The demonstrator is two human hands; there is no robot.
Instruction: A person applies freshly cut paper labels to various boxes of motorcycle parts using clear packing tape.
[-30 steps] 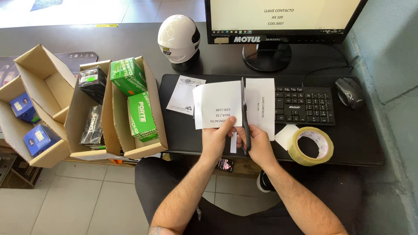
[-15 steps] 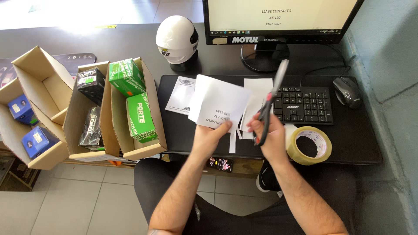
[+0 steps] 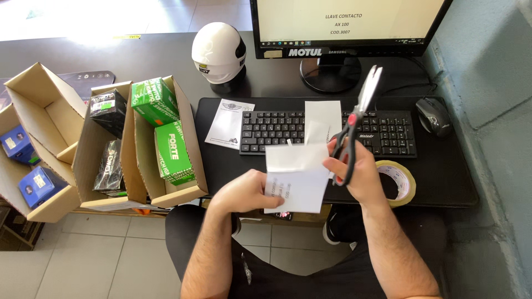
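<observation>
Two hands worked in front of the black keyboard (image 3: 327, 132). Since a moment before, the left hand (image 3: 244, 191) had lifted the cut white paper slip (image 3: 296, 178) nearer the keyboard, its grip pinching the slip's lower edge. The right hand (image 3: 357, 169), grip closed around the handles, raised the one pair of black-and-red scissors (image 3: 357, 119), blades parted, so cutting looked paused. One tape roll (image 3: 396, 180) lay right of the keyboard on the counter (image 3: 443, 182); two green boxes (image 3: 166, 127) sat left.

White glossy helmet (image 3: 219, 52), black computer keyboard (image 3: 328, 133), black mouse (image 3: 434, 116), roll of clear packing tape (image 3: 400, 183), open cardboard boxes (image 3: 162, 141) holding green cartons (image 3: 173, 153)
</observation>
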